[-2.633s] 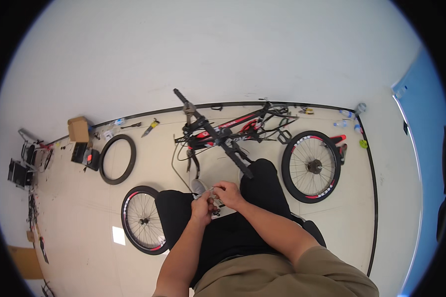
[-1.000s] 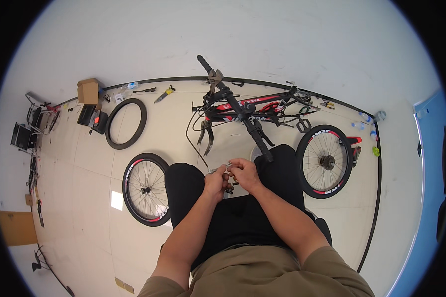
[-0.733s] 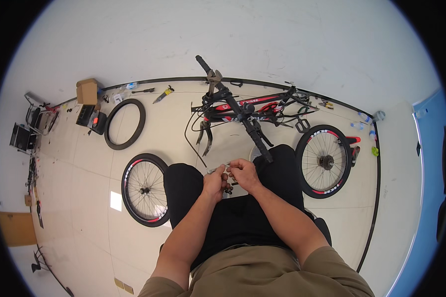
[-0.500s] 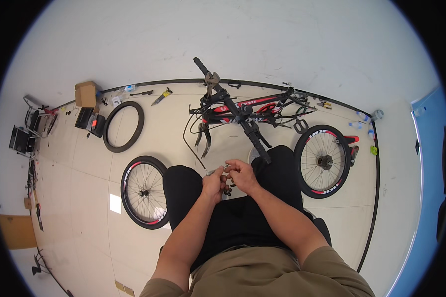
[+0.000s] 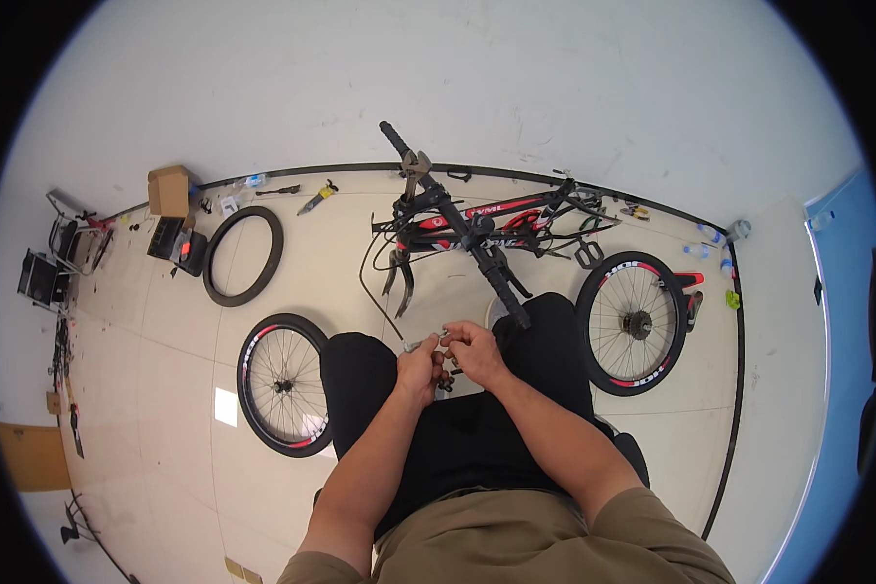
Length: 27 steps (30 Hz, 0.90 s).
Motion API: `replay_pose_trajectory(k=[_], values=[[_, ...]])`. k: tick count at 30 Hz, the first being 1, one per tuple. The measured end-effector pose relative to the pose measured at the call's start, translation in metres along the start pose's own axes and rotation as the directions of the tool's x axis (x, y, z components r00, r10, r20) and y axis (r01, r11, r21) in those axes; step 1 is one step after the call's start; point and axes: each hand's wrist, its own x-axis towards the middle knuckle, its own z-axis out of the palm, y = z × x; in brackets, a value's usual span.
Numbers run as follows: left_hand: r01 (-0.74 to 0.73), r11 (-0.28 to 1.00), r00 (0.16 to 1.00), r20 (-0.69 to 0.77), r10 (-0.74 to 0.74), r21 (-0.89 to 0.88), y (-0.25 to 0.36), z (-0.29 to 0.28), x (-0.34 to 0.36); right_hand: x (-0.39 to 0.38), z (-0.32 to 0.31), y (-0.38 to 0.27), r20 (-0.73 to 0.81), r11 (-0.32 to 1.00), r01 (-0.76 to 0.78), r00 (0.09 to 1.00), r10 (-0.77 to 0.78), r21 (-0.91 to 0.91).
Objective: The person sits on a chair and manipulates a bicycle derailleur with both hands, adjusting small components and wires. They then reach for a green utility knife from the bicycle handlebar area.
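We see both hands held near each other, above the gap between the knees (image 5: 360,378). The left hand (image 5: 419,371) is closed around a silvery part (image 5: 413,346), with its thumb along it. The right hand (image 5: 473,354) is just beside and pinches a small bit (image 5: 445,336) between thumb and finger; we cannot tell exactly what this bit is. A black cable (image 5: 364,282) comes down from the bike (image 5: 473,237) and reaches the part. The bike is ahead of the knees, over the pale floor (image 5: 165,389). We have one wheel (image 5: 282,386) at the left, another wheel (image 5: 638,325) at the right, and a tyre (image 5: 278,243) farther left.
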Motion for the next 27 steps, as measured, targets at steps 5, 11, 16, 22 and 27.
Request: replay_pose_trajectory(k=[5, 11, 16, 22, 27], values=[[0.01, 1.0, 1.0, 0.001, -0.01, -0.001, 0.001, 0.004, -0.002, 0.008, -0.004, 0.016, -0.047, 0.998, -0.058, 0.997, 0.058, -0.005], [0.003, 1.0, 1.0, 0.002, -0.003, -0.001, 0.002, 0.002, -0.002, 0.006, -0.001, 0.013, -0.022, 1.0, -0.007, 1.0, 0.006, -0.031], [0.02, 1.0, 1.0, 0.002, -0.02, -0.01, 0.002, 0.005, -0.003, 0.01, -0.005, 0.018, -0.052, 0.998, -0.045, 0.998, 0.043, -0.034], [0.004, 1.0, 1.0, -0.004, -0.005, -0.026, 0.0, 0.001, -0.001, 0.005, -0.002, 0.011, -0.033, 0.999, 0.004, 0.999, -0.005, -0.049], [-0.003, 1.0, 1.0, -0.002, 0.003, -0.023, 0.0, 0.001, -0.001, 0.006, -0.002, 0.013, -0.063, 0.999, -0.015, 0.998, 0.012, -0.04]])
